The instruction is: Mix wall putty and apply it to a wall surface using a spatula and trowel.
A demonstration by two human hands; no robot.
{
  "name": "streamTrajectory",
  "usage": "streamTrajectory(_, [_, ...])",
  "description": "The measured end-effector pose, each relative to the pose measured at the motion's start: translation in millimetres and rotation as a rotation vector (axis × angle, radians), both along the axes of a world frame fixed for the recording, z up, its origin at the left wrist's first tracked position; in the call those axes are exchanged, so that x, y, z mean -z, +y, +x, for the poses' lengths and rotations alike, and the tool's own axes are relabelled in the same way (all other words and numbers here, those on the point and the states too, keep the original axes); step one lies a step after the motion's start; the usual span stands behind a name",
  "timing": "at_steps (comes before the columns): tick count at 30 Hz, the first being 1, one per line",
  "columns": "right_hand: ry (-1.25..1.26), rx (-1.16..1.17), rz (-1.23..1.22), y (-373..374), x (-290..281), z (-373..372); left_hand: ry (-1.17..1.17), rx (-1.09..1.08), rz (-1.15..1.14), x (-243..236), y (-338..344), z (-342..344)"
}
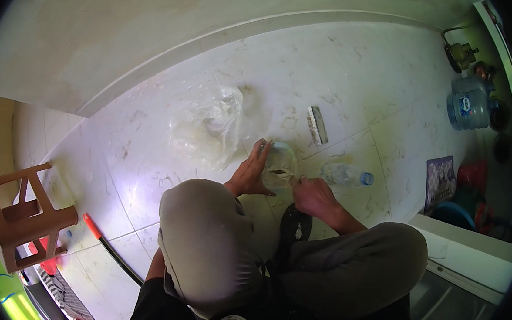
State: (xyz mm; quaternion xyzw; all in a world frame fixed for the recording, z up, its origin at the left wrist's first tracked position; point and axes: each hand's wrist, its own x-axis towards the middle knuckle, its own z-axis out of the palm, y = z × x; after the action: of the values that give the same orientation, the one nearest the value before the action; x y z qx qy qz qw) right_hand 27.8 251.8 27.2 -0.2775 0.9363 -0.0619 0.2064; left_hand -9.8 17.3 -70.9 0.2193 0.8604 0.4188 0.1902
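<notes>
A clear rounded container (283,153), holding some whitish matter, stands on the floor just in front of my knees. My left hand (250,171) is curved around its left side, steadying it with fingers and thumb. My right hand (315,196) is closed at the container's right rim. A thin dark piece shows inside the container, pointing toward that hand; what the right fingers grip is too small to make out. Just right of the container, a clear plastic bottle (341,175) with a blue cap lies on its side.
A crumpled clear plastic bag (207,127) lies ahead on the left, a flat grey-white strip (317,125) ahead on the right. A brown stool (26,213) and an orange-ended pole (101,237) are at left. A large blue water bottle (469,109) stands far right, beyond a white frame (464,239).
</notes>
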Motion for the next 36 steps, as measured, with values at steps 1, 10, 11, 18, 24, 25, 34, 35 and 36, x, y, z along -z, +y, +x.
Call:
streamTrajectory(1, [-0.005, 0.001, 0.01, 0, -5, -6, -0.001, -0.001, 0.0, 2, 1, 1])
streamTrajectory(10, [0.115, -0.097, 0.003, -19, 28, -11, 0.059, -0.022, 0.059, 12, 1, 4])
streamTrajectory(11, [0.116, -0.138, -0.005, -21, 29, -6, 0.059, -0.026, 0.045, 11, 0, 4])
streamTrajectory(18, [0.153, -0.167, 0.015, -17, 6, -28, 0.036, -0.036, 0.055, -2, -1, 3])
streamTrajectory(24, [0.089, -0.214, 0.022, -11, 11, -20, 0.022, -0.037, 0.077, -7, -1, 4])
streamTrajectory(25, [0.061, -0.208, 0.033, -11, 4, -19, 0.021, -0.039, 0.079, -7, -2, 4])
streamTrajectory(34, [0.077, -0.154, 0.068, -5, 19, -28, 0.018, -0.051, 0.081, -3, -1, 5])
streamTrajectory(35, [0.033, -0.187, 0.081, -2, 21, -23, 0.017, -0.044, 0.078, -2, 1, 5])
streamTrajectory(36, [0.032, -0.191, 0.078, -5, 16, -21, 0.014, -0.04, 0.07, -1, -1, 5])
